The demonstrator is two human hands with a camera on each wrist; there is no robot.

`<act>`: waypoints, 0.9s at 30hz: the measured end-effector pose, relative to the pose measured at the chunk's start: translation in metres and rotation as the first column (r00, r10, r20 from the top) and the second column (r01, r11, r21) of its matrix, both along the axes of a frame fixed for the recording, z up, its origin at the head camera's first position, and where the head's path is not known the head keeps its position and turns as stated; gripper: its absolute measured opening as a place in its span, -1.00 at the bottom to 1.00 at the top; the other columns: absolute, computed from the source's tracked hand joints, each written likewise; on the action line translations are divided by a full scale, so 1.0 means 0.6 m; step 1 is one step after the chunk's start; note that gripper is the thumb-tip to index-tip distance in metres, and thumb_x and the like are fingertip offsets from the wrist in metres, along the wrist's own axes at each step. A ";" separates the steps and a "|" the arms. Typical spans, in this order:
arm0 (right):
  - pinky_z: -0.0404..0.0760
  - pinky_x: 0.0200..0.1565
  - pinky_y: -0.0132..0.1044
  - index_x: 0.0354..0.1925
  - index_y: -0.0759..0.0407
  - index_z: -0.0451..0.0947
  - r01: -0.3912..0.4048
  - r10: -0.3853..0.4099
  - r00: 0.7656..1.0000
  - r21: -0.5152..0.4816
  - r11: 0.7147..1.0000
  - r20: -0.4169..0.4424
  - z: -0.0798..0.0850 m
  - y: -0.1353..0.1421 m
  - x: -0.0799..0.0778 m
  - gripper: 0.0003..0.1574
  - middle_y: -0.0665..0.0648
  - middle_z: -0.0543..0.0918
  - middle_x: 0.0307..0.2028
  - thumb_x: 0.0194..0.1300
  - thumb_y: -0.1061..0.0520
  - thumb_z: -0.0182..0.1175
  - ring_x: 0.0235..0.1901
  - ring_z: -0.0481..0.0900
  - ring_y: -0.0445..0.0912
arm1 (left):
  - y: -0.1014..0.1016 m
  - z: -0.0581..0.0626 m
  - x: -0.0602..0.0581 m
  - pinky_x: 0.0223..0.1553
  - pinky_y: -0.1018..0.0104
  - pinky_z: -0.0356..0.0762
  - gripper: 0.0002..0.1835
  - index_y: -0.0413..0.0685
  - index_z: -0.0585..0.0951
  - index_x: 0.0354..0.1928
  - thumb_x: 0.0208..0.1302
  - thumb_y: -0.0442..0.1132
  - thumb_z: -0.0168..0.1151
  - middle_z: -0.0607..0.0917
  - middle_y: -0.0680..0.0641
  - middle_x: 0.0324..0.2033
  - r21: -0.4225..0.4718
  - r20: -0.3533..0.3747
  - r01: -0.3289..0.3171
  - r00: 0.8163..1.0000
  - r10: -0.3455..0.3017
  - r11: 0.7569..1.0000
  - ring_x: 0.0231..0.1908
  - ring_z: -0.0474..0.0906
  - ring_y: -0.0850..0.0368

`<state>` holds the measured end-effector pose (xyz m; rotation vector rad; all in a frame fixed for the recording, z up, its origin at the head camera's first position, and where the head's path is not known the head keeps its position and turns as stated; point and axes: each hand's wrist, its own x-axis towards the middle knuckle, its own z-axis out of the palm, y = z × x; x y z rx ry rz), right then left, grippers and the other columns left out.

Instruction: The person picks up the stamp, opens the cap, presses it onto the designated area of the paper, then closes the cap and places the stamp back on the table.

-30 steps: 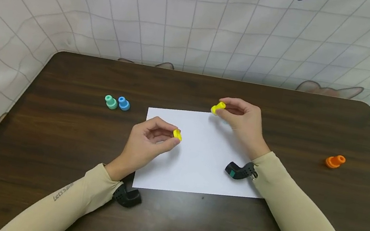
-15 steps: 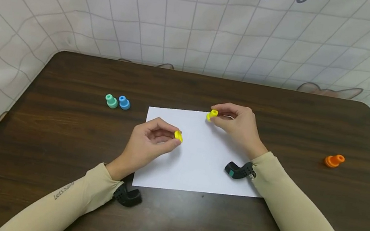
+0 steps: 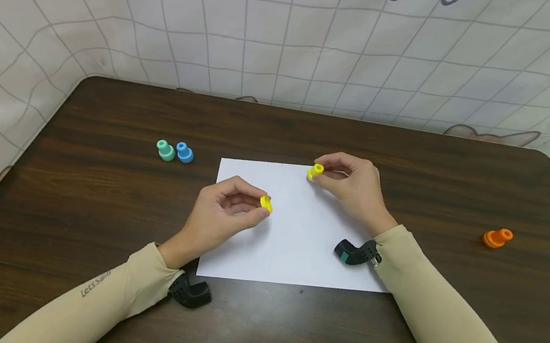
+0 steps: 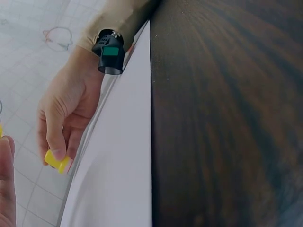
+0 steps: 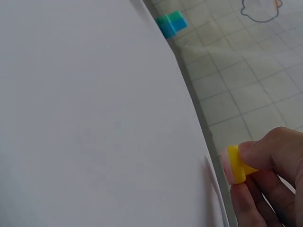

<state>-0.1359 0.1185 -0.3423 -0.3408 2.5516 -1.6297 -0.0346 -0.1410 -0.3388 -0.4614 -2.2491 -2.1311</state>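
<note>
My right hand pinches a small yellow stamp by its stem, over the far edge of a white sheet of paper. The right wrist view shows the stamp's pinkish face turned toward the sheet and close to it. Between the thumb and fingertips of my left hand is a small yellow cap, above the left part of the paper. In the left wrist view the left thumb is at the frame's edge, with the cap mostly cut off.
A green stamp and a blue stamp stand side by side left of the paper. Far to the right an orange stamp stands on the dark wooden table. A patterned white cloth hangs behind the table.
My right hand has shifted left and a little nearer, bringing the yellow stamp from tilted to nearly upright over the paper's edge. The left hand with the cap has barely moved.
</note>
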 end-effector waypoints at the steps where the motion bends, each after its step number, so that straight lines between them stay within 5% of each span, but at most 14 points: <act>1: 0.74 -0.03 -0.54 -0.06 0.22 0.75 -0.001 0.001 1.000 -0.002 1.000 -0.004 0.000 0.000 0.000 -0.68 0.24 0.80 -0.04 0.17 0.26 0.49 -0.21 0.74 -0.35 | 0.000 0.000 0.000 0.01 0.38 0.78 -0.70 -0.38 0.63 -0.05 0.17 -0.54 0.42 0.72 -0.37 0.00 -0.001 -0.001 0.000 1.000 0.000 1.000 -0.16 0.75 0.28; 27: 0.73 -0.01 -0.54 -0.04 0.18 0.75 -0.043 0.046 0.998 0.057 0.997 -0.051 -0.009 -0.004 -0.002 -0.66 0.19 0.80 -0.02 0.19 0.25 0.50 -0.07 0.79 0.00 | 0.002 -0.001 0.001 0.00 0.38 0.78 -0.70 -0.40 0.63 -0.05 0.16 -0.56 0.42 0.72 -0.37 -0.01 -0.010 -0.003 0.008 1.000 -0.008 1.000 -0.16 0.74 0.29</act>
